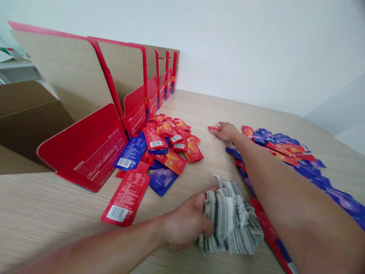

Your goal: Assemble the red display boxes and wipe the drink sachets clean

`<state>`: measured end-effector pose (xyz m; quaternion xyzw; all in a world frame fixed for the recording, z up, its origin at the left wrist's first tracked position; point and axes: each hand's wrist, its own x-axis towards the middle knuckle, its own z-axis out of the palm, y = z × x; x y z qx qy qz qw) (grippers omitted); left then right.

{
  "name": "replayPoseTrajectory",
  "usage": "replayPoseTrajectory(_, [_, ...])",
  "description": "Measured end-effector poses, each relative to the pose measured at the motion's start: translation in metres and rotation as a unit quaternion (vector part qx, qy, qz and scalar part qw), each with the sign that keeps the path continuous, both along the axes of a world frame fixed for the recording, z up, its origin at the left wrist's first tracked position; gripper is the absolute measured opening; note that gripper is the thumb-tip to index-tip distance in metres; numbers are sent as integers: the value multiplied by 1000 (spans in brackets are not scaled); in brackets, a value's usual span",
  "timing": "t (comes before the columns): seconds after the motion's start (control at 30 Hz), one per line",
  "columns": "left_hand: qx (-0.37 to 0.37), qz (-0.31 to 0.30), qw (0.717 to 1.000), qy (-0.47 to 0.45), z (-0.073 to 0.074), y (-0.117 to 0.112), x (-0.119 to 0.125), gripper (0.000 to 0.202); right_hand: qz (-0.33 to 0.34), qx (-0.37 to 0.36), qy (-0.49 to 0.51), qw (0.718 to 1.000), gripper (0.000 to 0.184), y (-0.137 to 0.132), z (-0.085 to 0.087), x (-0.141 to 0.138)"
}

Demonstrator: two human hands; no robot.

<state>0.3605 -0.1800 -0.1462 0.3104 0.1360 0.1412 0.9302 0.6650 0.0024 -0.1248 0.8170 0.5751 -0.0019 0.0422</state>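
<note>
My left hand (pixel 186 222) is closed on a crumpled grey-and-white striped cloth (pixel 232 220) that rests on the wooden table (pixel 51 213) near the front. Stretched far forward, my right hand (pixel 225 131) lies on the table with its fingers pressed on a small red sachet (pixel 214 128). A heap of red, orange and blue sachets (pixel 168 144) lies to the left of that hand. Under and beside my right forearm spreads a second layer of red and blue sachets (pixel 288 150).
A row of open red-and-brown cardboard boxes (pixel 85 148) stands along the left side, flaps up, reaching back toward the white wall (pixel 256 45). A long red sachet (pixel 127 199) lies near the front left. A plain brown carton (pixel 19 121) sits at the far left.
</note>
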Motion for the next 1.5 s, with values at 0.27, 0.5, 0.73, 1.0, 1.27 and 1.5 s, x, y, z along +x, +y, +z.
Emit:
replayPoseTrajectory(0.27, [32, 13, 999, 32, 5, 0, -2, 79, 63, 6, -9, 998, 35, -35, 16, -59])
replayPoseTrajectory(0.5, [45, 53, 996, 57, 12, -3, -4, 71, 38, 161, 30, 986, 34, -100, 67, -91])
replayPoseTrajectory(0.73, [40, 98, 991, 76, 17, -8, -5, 64, 37, 277, 442, 852, 41, -202, 42, -120])
replayPoseTrajectory(1.0, [36, 96, 993, 67, 17, -10, -6, 65, 106, 297, 280, 907, 49, -243, -7, -135])
replayPoseTrajectory(1.27, [44, 100, 992, 61, 12, -9, -7, 60, 197, 228, 281, 911, 41, -264, 15, -149])
replayPoseTrajectory(1.5, [31, 93, 993, 62, 17, -11, -8, 69, 199, 255, 194, 926, 43, -281, 3, -168])
